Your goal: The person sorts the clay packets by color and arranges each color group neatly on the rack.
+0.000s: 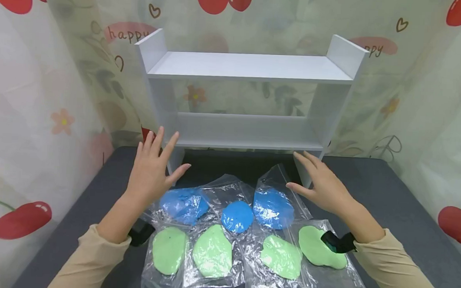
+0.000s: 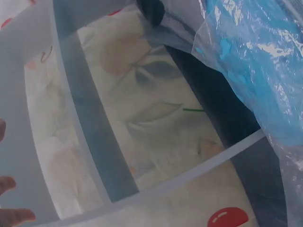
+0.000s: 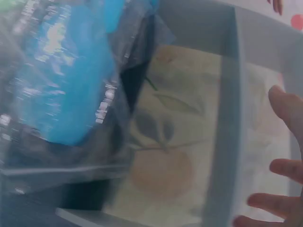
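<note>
My left hand (image 1: 150, 168) hovers palm down by the left side of a white two-tier shelf (image 1: 250, 67), fingers spread and holding nothing. On the other side my right hand (image 1: 325, 184) reaches toward the shelf's right leg, its fingers straight and thumb apart. Between and below the hands lie clear plastic bags with soft, clay-like lumps. A left blue lump (image 1: 184, 204), a round middle blue lump (image 1: 237, 216) and a right blue lump (image 1: 273, 208) form the back row. Several flattened green lumps, one of them a green lump (image 1: 213, 252), lie in bags nearer me.
The shelf stands at the back of a dark table (image 1: 373, 190), its lower board (image 1: 250, 132) above the tabletop. A patterned curtain (image 1: 433, 85) hangs behind and along both sides. Black bands (image 1: 339, 242) circle both wrists.
</note>
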{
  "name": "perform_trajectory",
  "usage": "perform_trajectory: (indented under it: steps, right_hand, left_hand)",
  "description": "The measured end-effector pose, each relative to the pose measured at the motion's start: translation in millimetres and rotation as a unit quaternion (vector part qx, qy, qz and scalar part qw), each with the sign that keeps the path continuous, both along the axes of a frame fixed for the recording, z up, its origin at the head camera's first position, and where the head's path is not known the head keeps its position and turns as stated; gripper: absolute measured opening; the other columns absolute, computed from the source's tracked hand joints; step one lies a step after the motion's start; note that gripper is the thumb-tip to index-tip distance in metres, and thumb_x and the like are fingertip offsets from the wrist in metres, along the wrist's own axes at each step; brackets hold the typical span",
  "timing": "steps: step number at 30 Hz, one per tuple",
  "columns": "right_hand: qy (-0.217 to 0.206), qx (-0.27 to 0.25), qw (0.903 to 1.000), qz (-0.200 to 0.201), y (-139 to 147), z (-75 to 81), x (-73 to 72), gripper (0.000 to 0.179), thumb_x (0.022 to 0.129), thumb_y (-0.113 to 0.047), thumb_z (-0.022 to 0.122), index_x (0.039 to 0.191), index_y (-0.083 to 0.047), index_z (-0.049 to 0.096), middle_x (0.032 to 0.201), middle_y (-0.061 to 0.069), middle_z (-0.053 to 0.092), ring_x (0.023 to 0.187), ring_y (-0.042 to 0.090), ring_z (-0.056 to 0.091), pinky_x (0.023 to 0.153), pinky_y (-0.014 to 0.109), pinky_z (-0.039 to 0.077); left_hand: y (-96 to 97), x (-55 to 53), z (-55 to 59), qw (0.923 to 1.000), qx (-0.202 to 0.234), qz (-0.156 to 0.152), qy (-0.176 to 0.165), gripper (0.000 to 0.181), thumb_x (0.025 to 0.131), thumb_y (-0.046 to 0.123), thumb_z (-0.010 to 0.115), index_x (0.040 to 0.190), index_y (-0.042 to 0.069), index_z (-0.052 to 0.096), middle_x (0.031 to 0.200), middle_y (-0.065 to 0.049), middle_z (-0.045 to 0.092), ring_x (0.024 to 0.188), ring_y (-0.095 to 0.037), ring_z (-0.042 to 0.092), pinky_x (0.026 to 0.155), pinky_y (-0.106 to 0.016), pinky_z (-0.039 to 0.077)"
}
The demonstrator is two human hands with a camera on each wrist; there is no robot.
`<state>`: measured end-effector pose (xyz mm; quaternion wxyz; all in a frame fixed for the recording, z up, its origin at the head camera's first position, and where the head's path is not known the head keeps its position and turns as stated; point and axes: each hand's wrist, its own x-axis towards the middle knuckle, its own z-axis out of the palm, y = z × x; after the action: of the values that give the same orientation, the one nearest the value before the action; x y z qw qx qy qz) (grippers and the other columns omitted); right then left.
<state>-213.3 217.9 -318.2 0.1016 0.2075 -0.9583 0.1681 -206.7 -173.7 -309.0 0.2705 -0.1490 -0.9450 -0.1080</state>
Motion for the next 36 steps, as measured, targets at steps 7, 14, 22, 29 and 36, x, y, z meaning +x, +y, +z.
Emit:
perform_trajectory:
  steps: [7, 14, 22, 29, 36]
  right_hand:
    - [-0.08, -0.074, 0.9939, 0.021, 11, -35.3, -7.8, 0.077, 0.087, -0.038, 0.064, 0.144, 0.0, 0.029, 0.14, 0.026, 0.04, 0.121, 0.042, 0.044, 0.09, 0.056, 0.046]
    - [-0.163, -0.133, 0.9777, 0.007, 12, -63.5, -14.2, 0.076, 0.087, -0.036, 0.064, 0.143, 0.001, 0.029, 0.139, 0.032, 0.038, 0.121, 0.05, 0.046, 0.093, 0.057, 0.047]
    - [-0.242, -0.159, 0.9567, -0.027, 9, -82.1, -17.3, 0.087, 0.084, -0.04, 0.067, 0.146, 0.0, 0.021, 0.141, 0.035, 0.032, 0.125, 0.051, 0.039, 0.093, 0.057, 0.047]
    - [-0.278, -0.174, 0.9443, -0.031, 7, -92.6, -20.5, 0.097, 0.08, -0.042, 0.071, 0.147, 0.001, 0.015, 0.142, 0.037, 0.027, 0.129, 0.053, 0.032, 0.097, 0.059, 0.043]
    - [-0.276, -0.157, 0.9477, -0.032, 0, -97.6, -23.9, 0.106, 0.072, -0.043, 0.078, 0.145, 0.004, 0.017, 0.138, 0.037, 0.031, 0.127, 0.051, 0.035, 0.096, 0.059, 0.043]
  left_hand:
    - [-17.6, -15.5, 4.8, 0.9899, 0.141, 0.01, -0.001, 0.072, 0.09, 0.03, 0.061, 0.148, 0.006, 0.025, 0.149, -0.025, 0.028, 0.136, -0.045, 0.029, 0.106, -0.062, 0.032]
    - [-26.0, -32.6, 5.2, 0.9676, 0.249, 0.024, -0.035, 0.071, 0.093, 0.032, 0.054, 0.149, 0.006, 0.02, 0.147, -0.023, 0.03, 0.127, -0.043, 0.041, 0.101, -0.059, 0.039]
    - [-30.4, -56.1, 1.3, 0.9398, 0.335, -0.02, -0.064, 0.067, 0.095, 0.024, 0.052, 0.149, 0.004, 0.018, 0.148, -0.024, 0.031, 0.131, -0.04, 0.039, 0.106, -0.052, 0.039]
    - [-26.9, -67.7, -4.2, 0.9201, 0.38, -0.045, -0.084, 0.062, 0.097, 0.02, 0.049, 0.15, 0.009, 0.018, 0.144, -0.026, 0.036, 0.125, -0.043, 0.047, 0.101, -0.048, 0.045]
    - [-22.4, -75.5, -10.1, 0.9167, 0.391, -0.046, -0.067, 0.056, 0.097, 0.017, 0.048, 0.149, 0.019, 0.028, 0.135, -0.026, 0.048, 0.117, -0.044, 0.054, 0.095, -0.051, 0.049]
